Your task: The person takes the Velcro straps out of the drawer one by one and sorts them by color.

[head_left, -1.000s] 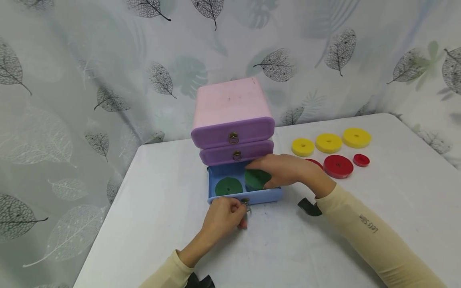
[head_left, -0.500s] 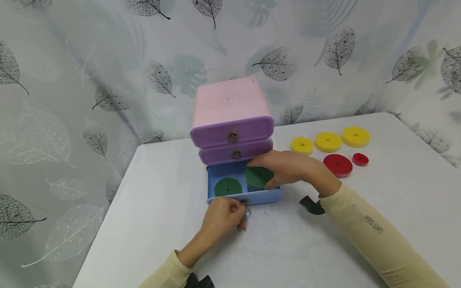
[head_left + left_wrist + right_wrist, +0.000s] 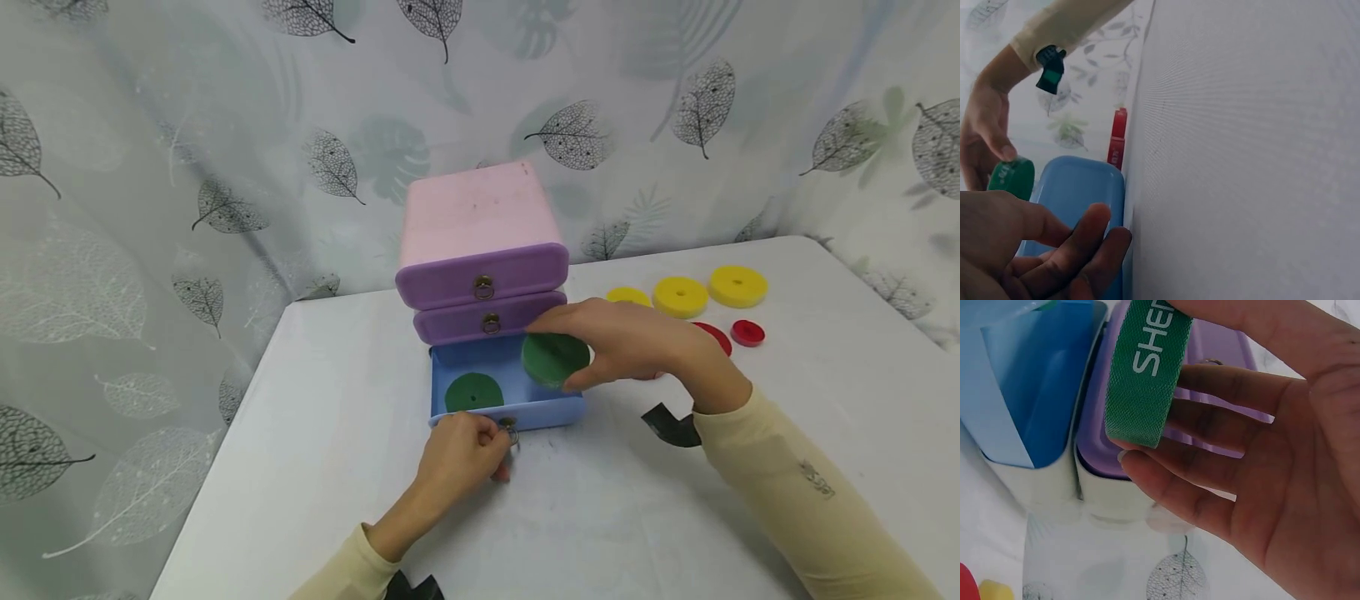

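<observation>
My right hand (image 3: 637,340) grips a green ribbon roll (image 3: 553,362) between thumb and fingers, lifted over the right side of the blue drawer (image 3: 551,411). White lettering shows on the roll's woven edge in the right wrist view. A second green roll (image 3: 472,392) lies in the drawer's left part. At the drawer front, my left hand (image 3: 459,454) pinches the metal ring pull (image 3: 513,435) with thumb and forefinger. The drawer is pulled out of the bottom of the pink chest (image 3: 480,204).
Two purple drawers (image 3: 450,326) above the blue one are closed. To the right on the white table (image 3: 337,392) are yellow rolls (image 3: 680,297) and red rolls (image 3: 747,333), partly behind my right hand. A patterned curtain (image 3: 480,100) hangs behind the table.
My right hand has raised the green roll from the drawer's right part and moved it up and slightly right. The left hand has stayed at the ring pull.
</observation>
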A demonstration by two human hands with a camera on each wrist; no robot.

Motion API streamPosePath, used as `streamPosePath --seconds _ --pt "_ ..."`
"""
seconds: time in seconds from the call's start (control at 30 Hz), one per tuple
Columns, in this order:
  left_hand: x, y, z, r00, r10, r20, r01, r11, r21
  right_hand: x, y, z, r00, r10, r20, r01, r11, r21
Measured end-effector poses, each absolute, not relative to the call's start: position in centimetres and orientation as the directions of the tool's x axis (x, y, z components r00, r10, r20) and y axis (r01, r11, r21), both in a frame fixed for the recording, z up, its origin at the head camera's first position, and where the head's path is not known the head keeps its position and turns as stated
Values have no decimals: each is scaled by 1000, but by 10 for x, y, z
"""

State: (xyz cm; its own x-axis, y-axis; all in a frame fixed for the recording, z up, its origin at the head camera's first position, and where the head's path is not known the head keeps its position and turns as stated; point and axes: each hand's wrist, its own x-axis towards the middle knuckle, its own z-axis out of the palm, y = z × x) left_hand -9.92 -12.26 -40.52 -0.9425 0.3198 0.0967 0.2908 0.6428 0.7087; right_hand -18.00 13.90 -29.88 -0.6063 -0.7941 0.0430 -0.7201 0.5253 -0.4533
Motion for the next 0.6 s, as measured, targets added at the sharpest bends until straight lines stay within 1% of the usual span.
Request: streamPosePath --seconds 0.13,0.37,0.6 --pt "-99 -123 -404 -937 329 115 313 648 695 -175 148 -296 -601 -797 56 -732 521 -440" --pt "-99 -123 -404 -934 338 115 320 648 691 -164 166 -299 -674 -739 21 -683 611 -399" --pt "-99 -123 -405 -934 339 114 321 655 684 -155 180 -302 -697 -717 7 -664 642 -382"
